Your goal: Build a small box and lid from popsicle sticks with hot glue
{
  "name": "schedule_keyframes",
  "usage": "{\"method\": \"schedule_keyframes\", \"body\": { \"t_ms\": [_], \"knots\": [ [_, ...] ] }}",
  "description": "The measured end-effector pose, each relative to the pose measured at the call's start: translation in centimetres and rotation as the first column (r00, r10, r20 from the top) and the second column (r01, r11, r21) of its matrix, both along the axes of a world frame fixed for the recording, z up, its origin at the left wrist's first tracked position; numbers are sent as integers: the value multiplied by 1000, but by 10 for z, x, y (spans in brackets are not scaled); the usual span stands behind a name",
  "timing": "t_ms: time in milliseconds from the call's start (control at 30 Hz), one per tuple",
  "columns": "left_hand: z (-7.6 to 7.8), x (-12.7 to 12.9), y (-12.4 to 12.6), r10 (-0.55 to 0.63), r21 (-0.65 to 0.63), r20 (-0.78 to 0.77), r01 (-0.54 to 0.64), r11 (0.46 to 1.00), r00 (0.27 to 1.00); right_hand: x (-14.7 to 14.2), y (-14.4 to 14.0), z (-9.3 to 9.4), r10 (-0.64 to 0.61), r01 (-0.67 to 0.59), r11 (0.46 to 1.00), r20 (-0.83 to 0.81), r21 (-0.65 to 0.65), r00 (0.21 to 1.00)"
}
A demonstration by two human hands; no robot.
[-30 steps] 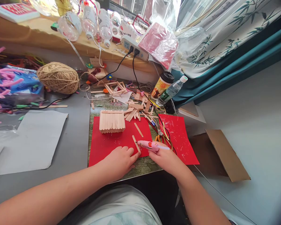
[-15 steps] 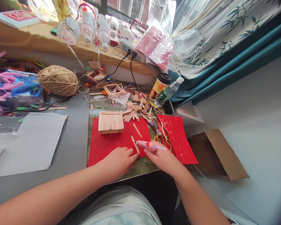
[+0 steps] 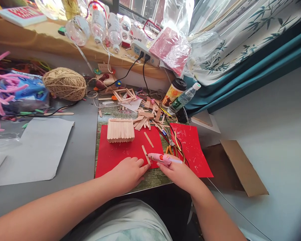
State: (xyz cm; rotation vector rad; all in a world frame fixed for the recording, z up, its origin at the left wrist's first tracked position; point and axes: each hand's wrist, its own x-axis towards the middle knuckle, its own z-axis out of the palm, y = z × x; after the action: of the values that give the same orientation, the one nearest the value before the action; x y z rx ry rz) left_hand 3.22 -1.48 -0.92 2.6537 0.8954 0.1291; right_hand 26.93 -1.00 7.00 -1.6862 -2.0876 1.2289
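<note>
A pink glue gun (image 3: 159, 158) with a clear glue stick at its back is gripped in my right hand (image 3: 180, 173). Its nozzle points left, at the middle of a wooden craft stick (image 3: 144, 152) lying on a red sheet (image 3: 104, 164). The fingertips of my left hand (image 3: 130, 171) pinch the near end of that stick, partly covering it. A second craft stick (image 3: 148, 139) lies just beyond, apart from both hands. Farther left on the sheet stands a small box-like piece built of craft sticks (image 3: 120, 130).
Behind the sheet lies a heap of loose craft sticks (image 3: 142, 120). Orange-handled scissors (image 3: 171, 147) and cords lie by another red sheet (image 3: 195, 150). A cup (image 3: 174, 92) and a water bottle (image 3: 183, 98) stand at the back right. A twine ball (image 3: 65, 83) sits left.
The view has shifted slightly. The glue gun's nozzle has moved a little along the craft stick toward its near end. My left hand keeps its place on the stick.
</note>
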Motion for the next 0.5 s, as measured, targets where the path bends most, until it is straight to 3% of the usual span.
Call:
{"method": "schedule_keyframes", "body": {
  "t_ms": [267, 500],
  "knots": [
    [3, 0, 0, -1, -1, -25, 1, 1000, 1000, -2, 5, -4, -36, 35, 999, -63, -17, 997],
    [3, -1, 0, -10, 1, -12, 10, 1000, 1000, 8, -4, 0, -4, 5, 1000, 45, -18, 999]
  ]
}}
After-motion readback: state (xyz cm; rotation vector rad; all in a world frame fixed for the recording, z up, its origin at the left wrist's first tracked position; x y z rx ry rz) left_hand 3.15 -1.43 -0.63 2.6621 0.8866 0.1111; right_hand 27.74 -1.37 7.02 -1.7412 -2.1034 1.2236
